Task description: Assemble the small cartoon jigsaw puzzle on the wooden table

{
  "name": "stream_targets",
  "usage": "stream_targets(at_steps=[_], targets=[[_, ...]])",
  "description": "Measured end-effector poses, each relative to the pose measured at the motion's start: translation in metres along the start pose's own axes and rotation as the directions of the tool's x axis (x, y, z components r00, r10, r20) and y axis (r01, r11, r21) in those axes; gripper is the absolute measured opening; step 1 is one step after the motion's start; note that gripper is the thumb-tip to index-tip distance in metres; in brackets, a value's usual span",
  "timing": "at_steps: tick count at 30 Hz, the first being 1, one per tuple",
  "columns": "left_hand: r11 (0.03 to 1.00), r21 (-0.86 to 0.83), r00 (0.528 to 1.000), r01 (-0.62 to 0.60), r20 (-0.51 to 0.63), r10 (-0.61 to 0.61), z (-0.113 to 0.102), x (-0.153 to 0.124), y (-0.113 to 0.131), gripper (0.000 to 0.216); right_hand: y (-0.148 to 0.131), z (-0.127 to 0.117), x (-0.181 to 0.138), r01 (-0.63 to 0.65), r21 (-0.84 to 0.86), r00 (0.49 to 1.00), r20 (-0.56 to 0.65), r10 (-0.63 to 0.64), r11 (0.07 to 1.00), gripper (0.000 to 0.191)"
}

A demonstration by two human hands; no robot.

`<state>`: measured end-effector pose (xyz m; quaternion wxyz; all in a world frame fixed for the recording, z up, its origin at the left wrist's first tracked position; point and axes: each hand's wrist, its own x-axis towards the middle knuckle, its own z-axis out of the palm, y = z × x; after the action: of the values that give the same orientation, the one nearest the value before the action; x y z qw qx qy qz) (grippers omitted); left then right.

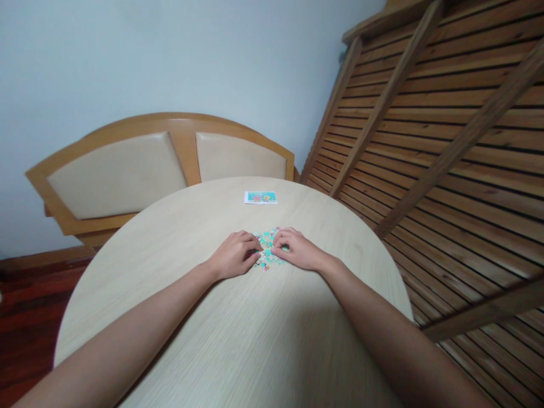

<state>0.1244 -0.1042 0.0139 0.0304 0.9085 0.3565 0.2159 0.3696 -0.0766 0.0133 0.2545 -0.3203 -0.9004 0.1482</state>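
Observation:
A small heap of jigsaw puzzle pieces, mostly teal with bits of pink, yellow and white, lies spread on the round table. At its left edge rests my left hand, fingers curved and the thumb apart from them, with the tips touching or just beside the pieces. From the right, my right hand reaches over the heap. Its thumb and forefinger are bent close together in a pinch. Whatever lies between those tips is too small to make out. Both hands cover part of the heap.
Farther back on the table lies a small teal picture card with pink and yellow figures. Behind the table stands a padded wooden headboard against the wall. A slatted wooden panel leans along the right side.

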Motion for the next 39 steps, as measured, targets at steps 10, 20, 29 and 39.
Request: stream_targets(at_steps=[10, 20, 29, 39], targets=[[0.999, 0.046, 1.0, 0.014, -0.018, -0.013, 0.001, 0.002, -0.001, 0.022, -0.005, -0.007, -0.003, -0.015, 0.04, 0.997, 0.073, 0.012, 0.999, 0.016], [0.991, 0.026, 0.987, 0.13, -0.099, -0.127, 0.002, 0.001, -0.003, 0.018, -0.001, -0.013, -0.003, 0.058, 0.102, 0.998, -0.001, -0.059, 0.993, 0.015], [0.99, -0.047, 0.987, 0.134, -0.079, -0.138, -0.009, 0.001, -0.006, 0.015, 0.001, -0.013, -0.004, 0.123, -0.008, 0.992, -0.002, -0.123, 0.992, 0.014], [0.992, -0.087, 0.988, -0.093, 0.118, 0.103, -0.027, -0.007, -0.015, 0.017, -0.023, -0.002, 0.002, 0.147, -0.073, 0.989, 0.043, -0.144, 0.986, 0.02]])
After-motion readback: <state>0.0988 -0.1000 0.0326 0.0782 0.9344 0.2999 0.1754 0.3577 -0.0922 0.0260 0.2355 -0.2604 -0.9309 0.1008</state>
